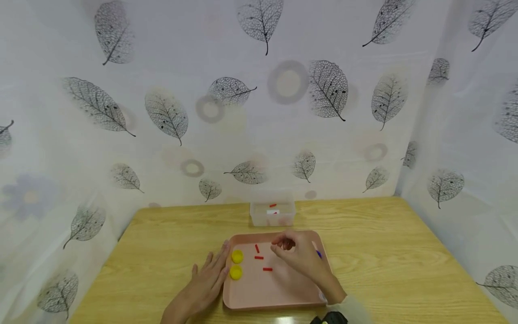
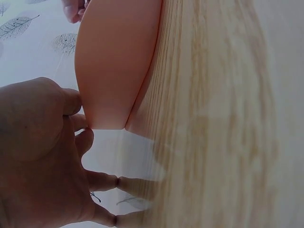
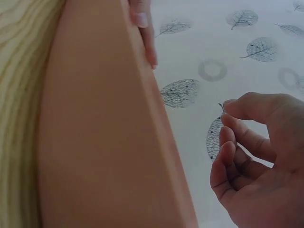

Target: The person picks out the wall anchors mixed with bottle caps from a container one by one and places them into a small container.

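Observation:
A pink tray (image 1: 279,299) lies on the wooden table. My left hand (image 1: 208,279) rests along its left side with fingers extended; in the left wrist view the hand (image 2: 42,152) touches the tray's corner (image 2: 109,104). Over the tray hovers my right hand (image 1: 299,254), its thumb and index tips close together. In the right wrist view nothing shows between those fingertips of the right hand (image 3: 261,156). Several red sticks (image 1: 267,269) lie left of it on the tray. Two yellow round pieces (image 1: 237,256) sit by the tray's left wall. A blue piece (image 1: 319,254) is partly hidden behind the right hand.
Behind the tray stands a clear plastic box (image 1: 272,220) with red sticks (image 1: 273,205) inside. White leaf-print sheeting (image 1: 259,135) hangs behind the table (image 1: 376,243) and down both sides. A raised rim runs around the tray.

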{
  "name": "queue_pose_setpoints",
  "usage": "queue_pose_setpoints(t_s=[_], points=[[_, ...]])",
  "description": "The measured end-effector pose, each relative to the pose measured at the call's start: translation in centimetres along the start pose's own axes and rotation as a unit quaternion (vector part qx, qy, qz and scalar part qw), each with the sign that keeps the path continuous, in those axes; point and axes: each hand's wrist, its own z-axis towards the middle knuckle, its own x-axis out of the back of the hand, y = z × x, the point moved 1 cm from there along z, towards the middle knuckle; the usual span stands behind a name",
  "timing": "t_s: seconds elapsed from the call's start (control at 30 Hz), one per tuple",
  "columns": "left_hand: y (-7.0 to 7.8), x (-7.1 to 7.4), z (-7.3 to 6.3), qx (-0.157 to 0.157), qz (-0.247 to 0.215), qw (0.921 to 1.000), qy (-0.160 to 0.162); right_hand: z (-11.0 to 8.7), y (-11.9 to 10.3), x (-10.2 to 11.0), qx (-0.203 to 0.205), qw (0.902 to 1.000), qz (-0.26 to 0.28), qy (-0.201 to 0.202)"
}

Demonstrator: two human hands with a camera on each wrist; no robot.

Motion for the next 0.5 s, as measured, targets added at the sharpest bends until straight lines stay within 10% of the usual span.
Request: queue_pose_setpoints(t_s=[0.5], points=[[-0.2, -0.1, 0.1, -0.011, 0.009, 0.9998, 0.010, -1.3, 2.1, -2.0, -0.029, 0.9988, 0.016, -0.035]])
